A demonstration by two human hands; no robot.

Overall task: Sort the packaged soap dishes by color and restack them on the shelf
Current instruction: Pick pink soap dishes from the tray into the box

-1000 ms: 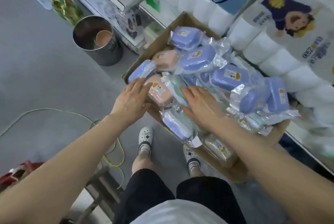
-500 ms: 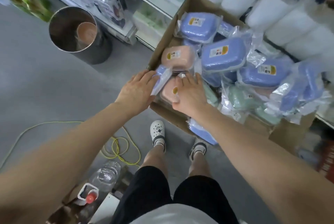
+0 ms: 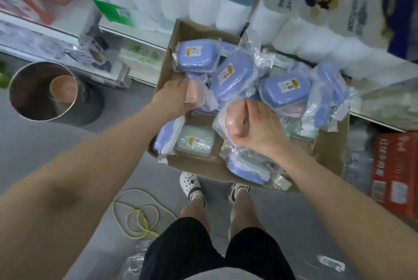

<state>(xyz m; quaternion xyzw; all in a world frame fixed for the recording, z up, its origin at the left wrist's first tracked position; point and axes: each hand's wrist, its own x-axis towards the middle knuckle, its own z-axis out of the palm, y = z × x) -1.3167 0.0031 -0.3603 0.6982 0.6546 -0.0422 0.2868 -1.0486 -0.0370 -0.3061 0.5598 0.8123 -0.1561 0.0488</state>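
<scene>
Blue soap dishes (image 3: 233, 73) crowd cardboard box (image 3: 181, 35) beside metal bin (image 3: 43, 90).

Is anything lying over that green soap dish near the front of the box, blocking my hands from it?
Nothing visible covers the green soap dish. It lies exposed beside a blue one. Both hands are busy, though: the left hand and right hand each hold a pink dish.

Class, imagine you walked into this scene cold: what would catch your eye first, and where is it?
Likely the cardboard box at centre, heaped with bagged blue soap dishes. Both hands are in it, each on a pink soap dish: the left hand grips one at the box's left side, the right hand another in the middle.
</scene>
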